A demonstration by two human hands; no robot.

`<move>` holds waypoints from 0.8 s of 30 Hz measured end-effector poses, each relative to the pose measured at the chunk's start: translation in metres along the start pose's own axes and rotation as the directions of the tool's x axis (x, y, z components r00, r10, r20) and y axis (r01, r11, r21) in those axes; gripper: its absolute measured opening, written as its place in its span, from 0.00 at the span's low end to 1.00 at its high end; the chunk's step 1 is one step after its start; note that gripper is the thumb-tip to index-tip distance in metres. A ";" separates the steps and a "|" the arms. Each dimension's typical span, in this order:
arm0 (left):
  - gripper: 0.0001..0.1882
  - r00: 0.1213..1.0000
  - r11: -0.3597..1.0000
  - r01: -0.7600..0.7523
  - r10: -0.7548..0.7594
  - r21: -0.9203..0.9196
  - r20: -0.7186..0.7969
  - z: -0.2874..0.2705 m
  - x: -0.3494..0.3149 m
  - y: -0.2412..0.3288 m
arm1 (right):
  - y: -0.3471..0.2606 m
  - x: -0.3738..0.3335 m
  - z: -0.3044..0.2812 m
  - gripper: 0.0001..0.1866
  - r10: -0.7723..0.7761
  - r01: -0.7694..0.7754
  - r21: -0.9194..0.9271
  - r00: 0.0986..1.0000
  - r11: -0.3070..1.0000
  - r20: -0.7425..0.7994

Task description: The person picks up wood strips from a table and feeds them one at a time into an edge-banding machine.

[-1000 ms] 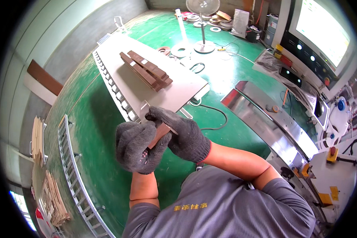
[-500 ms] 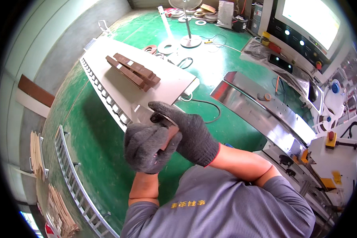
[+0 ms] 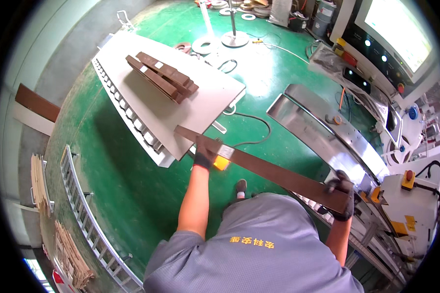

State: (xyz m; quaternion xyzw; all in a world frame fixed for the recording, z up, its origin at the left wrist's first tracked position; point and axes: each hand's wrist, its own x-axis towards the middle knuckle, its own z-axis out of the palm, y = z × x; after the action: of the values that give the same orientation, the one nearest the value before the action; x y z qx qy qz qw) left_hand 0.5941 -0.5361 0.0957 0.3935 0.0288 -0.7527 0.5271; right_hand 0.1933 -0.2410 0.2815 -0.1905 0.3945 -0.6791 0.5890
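A long brown board with a white label lies across in front of my body, slanting down to the right. My left hand, in a dark grey glove, is closed on it near its far left end. That end overlaps the near corner of the white table in view; whether it touches is unclear. At the other end my right hand, gloved too, grips the board, its fingers curled round the edge. Several similar brown boards lie stacked on the table.
To the right stands a machine with a sloping metal bed, a red button and a lit screen. A roller rack runs along the left. A fan stand and a black cable are on the green floor.
My hands were close together by the table's near corner. They are now far apart, the right one having moved right and down, and the board stretches sideways between them.
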 end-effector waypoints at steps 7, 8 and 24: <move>0.19 0.930 0.966 0.237 -0.256 0.103 0.263 0.092 -0.067 -0.102 | -0.087 -0.195 -0.142 0.29 -0.607 0.166 -0.726 0.686 0.667 -0.401; 0.21 0.918 0.946 0.272 -0.309 0.175 0.247 0.114 -0.085 -0.118 | -0.100 -0.216 -0.123 0.30 -0.622 -0.048 -0.872 0.682 0.488 -0.385; 0.40 0.392 0.306 -0.414 -0.790 0.857 0.472 0.137 -0.197 -0.393 | 0.119 -0.194 -0.003 0.36 -0.505 -0.667 -0.740 0.671 -0.089 -0.544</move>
State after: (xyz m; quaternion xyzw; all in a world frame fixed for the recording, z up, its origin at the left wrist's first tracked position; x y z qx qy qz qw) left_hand 0.2228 -0.2735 0.1669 0.1370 -0.6289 -0.7653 -0.0022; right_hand 0.3141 -0.0555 0.2291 -0.2359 0.9624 -0.1121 0.0740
